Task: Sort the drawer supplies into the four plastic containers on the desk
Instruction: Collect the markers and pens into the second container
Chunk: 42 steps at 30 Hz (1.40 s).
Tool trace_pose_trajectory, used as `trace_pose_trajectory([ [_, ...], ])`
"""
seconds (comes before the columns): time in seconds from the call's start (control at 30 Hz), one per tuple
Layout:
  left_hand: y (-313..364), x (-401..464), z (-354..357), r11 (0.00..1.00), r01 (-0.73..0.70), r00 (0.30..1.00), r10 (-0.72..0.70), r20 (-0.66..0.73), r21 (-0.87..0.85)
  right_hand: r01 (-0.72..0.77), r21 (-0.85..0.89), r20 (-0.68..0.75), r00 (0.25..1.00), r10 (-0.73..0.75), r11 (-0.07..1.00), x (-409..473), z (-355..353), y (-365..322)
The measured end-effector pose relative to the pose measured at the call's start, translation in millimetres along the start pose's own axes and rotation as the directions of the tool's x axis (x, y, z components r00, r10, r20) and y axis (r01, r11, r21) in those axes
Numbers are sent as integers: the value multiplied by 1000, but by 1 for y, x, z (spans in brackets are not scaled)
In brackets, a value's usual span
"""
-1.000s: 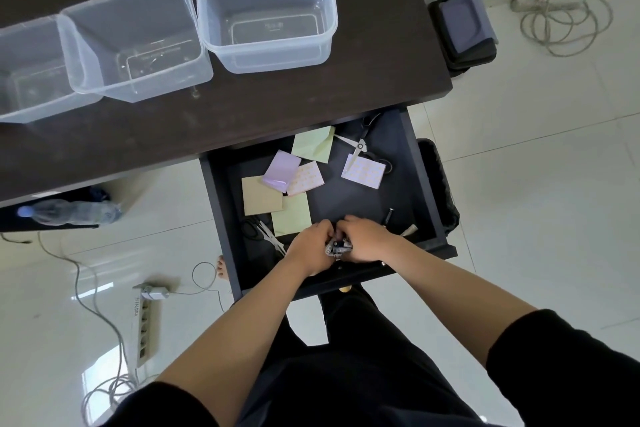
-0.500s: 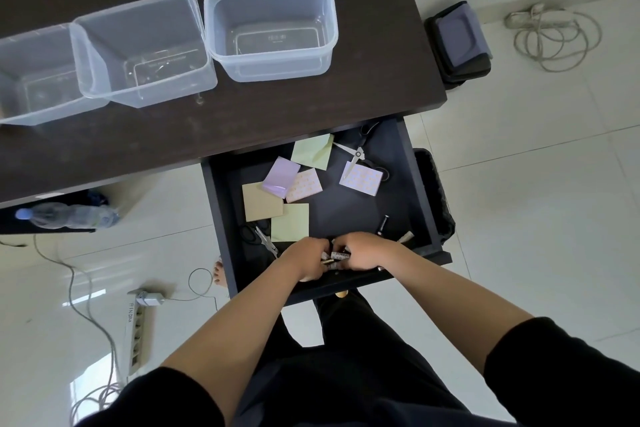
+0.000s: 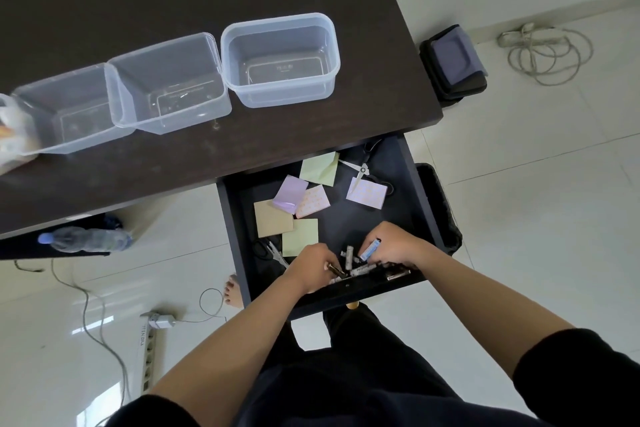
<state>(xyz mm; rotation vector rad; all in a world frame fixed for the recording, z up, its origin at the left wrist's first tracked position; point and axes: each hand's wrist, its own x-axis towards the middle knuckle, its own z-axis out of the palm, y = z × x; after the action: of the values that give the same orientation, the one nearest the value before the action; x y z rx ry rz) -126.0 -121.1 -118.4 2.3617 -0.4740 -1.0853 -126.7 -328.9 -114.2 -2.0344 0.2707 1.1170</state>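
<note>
We have a single view, from a camera worn on the person's head, looking steeply down and a little forward. Being wide-angle, it bends the straight edges near the borders. The dark worktop [image 3: 173,156] fills the upper left, the open drawer [image 3: 408,184] sits near the centre, and the pale tiled floor [image 3: 519,218] spreads to the right and lower left. Both forearms reach up from the bottom edge, so the left hand [image 3: 313,262] and right hand [image 3: 394,246] lie close below the lens, near mid-frame. With only one view, no part of the scene is shared.
</note>
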Motion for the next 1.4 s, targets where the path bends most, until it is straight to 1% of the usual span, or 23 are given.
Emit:
trace_pose_trajectory([
  [0.1,3,-4,-7,999,1,999,-3,-40,-52,19,29,-14,1000,-19,999,-6,-4,-5],
  [0.27,5,-12,-27,987,22,993,-41,-115,-159,72,120,-84,995,-62,990,-14,-12,-27],
  [0.43,-1,-32,-73,970,14,972,-71,-226,-244,147,170,-133,983,-125,974,-22,-22,-80],
  [0.5,-11,-44,-97,964,-12,952,-69,-297,-264,187,190,-158,975,-158,964,-25,-24,-110],
  [0.6,-28,-70,-139,954,-38,912,-88,-400,-298,260,169,-202,953,-225,951,-27,-22,-162],
  [0.67,-44,-89,-169,937,-44,881,-127,-456,-347,310,161,-210,939,-274,937,-28,-18,-203],
  [0.77,-70,-119,-214,928,-68,819,-157,-551,-366,374,174,-199,919,-339,911,-29,-7,-269],
  [0.9,-115,-153,-274,928,-68,756,-192,-626,-366,445,202,-200,891,-408,872,-18,17,-354],
  [1.0,-149,-167,-316,937,-40,708,-218,-672,-346,458,238,-237,883,-406,857,2,35,-413],
  [1.07,-168,-169,-341,938,1,691,-252,-678,-348,452,247,-263,883,-390,857,16,45,-446],
  [1.17,-189,-161,-371,951,80,696,-269,-666,-300,422,226,-315,885,-344,878,36,55,-483],
  [1.27,-198,-150,-390,957,128,720,-271,-639,-262,369,178,-395,876,-278,912,59,62,-503],
  [1.4,-207,-134,-399,962,183,798,-266,-540,-204,311,64,-436,864,-254,948,83,69,-513],
])
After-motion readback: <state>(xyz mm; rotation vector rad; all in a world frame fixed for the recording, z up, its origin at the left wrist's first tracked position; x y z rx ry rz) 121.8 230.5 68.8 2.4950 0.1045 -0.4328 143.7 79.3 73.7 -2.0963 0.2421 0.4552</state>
